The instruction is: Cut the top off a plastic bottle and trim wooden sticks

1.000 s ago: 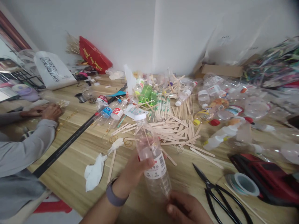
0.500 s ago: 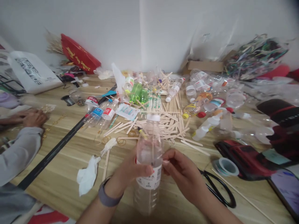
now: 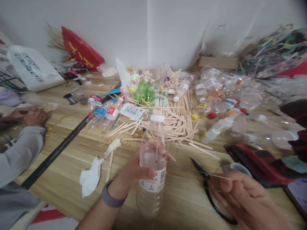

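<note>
My left hand (image 3: 136, 174) is wrapped round a clear plastic bottle (image 3: 153, 153) with a white cap and a white label, held upright close to me. A thin stick-like line shows through its upper part. To the right, my right hand (image 3: 247, 195) pinches a thin pale thread (image 3: 211, 174), which stretches leftward and fades from sight towards the bottle. Black-handled scissors (image 3: 206, 182) lie under the thread, partly covered by that hand. Behind my fingers a spool (image 3: 241, 169) shows only its rim.
Wooden sticks (image 3: 177, 124) lie heaped beyond the bottle. Many plastic bottles (image 3: 227, 105) crowd the back right, near a red and black power tool (image 3: 251, 163). White tissue (image 3: 92, 175) and a long black strip (image 3: 59, 150) lie left. At far left, another person's hands (image 3: 35, 116) are at work.
My right hand has moved away from the bottle's side to the right, drawing the thread with it. My left hand still holds the bottle in place. The view has shifted slightly.
</note>
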The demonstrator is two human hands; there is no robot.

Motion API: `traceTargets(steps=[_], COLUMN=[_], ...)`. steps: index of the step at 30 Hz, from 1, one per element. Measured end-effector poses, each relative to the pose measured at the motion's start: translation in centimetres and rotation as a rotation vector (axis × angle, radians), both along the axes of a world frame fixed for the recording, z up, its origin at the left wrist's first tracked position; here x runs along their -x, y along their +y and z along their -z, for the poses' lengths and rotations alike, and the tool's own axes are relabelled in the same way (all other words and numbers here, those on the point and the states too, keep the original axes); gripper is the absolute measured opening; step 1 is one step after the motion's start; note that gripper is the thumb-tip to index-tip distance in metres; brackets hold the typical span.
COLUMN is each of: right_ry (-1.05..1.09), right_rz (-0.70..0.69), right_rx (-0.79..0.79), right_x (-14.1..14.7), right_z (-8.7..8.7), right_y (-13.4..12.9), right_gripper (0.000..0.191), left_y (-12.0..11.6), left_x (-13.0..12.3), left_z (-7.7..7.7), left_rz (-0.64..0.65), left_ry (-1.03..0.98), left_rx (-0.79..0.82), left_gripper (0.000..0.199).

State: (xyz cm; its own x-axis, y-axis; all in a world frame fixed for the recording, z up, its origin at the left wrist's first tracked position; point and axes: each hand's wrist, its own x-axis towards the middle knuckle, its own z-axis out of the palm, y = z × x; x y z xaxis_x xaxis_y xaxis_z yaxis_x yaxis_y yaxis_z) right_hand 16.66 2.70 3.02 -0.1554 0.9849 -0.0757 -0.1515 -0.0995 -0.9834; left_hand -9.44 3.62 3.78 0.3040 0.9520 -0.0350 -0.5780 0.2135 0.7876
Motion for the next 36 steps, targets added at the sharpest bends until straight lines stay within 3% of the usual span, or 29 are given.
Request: traceTargets(steps=[3,6,13,18,21,25,27,31,33,36], right_ry=[0.041,-0.088,-0.384,-0.433,-0.454,-0.566,-0.561,-0.186,-0.009,0.094], right_rz=[0.037,0.071,-0.282,-0.255,-0.172,-0.013,-0.134,-0.647,-0.708,-0.634], right_rx=[0.037,0.118,0.023,-0.026,-0.026,-0.125,-0.096,0.310,0.477,0.579], right_x=[-0.2,0.6,4.3,5.7,5.3,4.4,4.4,5.5,6.1,6.5], right_z=[1.0,2.0,4.1,4.4,4.7,4.5,4.1,4.1,4.3,4.7], right_y=[0.5,0.7,1.3,2.4,2.4,1.0,-0.2,-2.6,-3.3,-3.5], right_gripper=[0.036,0.042,0.059,0.057,0.055,0.054,0.051,0.062,0.062,0.060], left_y=[0.0,0.1,0.5,0.5,0.6,0.7,0.8,0.9,0.8,0.7], left_x=[0.1,0.3,-0.3,-0.6,-0.4,0.2,0.4,0.4,0.2,0.1], left_z=[0.2,0.4,1.7,2.4,2.0,1.4,1.3,1.5,1.6,1.7], left_rz=[-0.006,0.041,0.255,0.309,0.166,-0.158,-0.277,-0.405,-0.436,-0.450], left_ry=[-0.024,-0.069,-0.261,-0.257,-0.207,-0.145,-0.122,-0.074,-0.053,-0.038], left_rx=[0.016,0.008,-0.017,-0.034,-0.051,0.007,0.026,-0.001,-0.018,-0.019], left_gripper=[0.057,0.057,0.057,0.057,0.055,0.055,0.055,0.054,0.056,0.060])
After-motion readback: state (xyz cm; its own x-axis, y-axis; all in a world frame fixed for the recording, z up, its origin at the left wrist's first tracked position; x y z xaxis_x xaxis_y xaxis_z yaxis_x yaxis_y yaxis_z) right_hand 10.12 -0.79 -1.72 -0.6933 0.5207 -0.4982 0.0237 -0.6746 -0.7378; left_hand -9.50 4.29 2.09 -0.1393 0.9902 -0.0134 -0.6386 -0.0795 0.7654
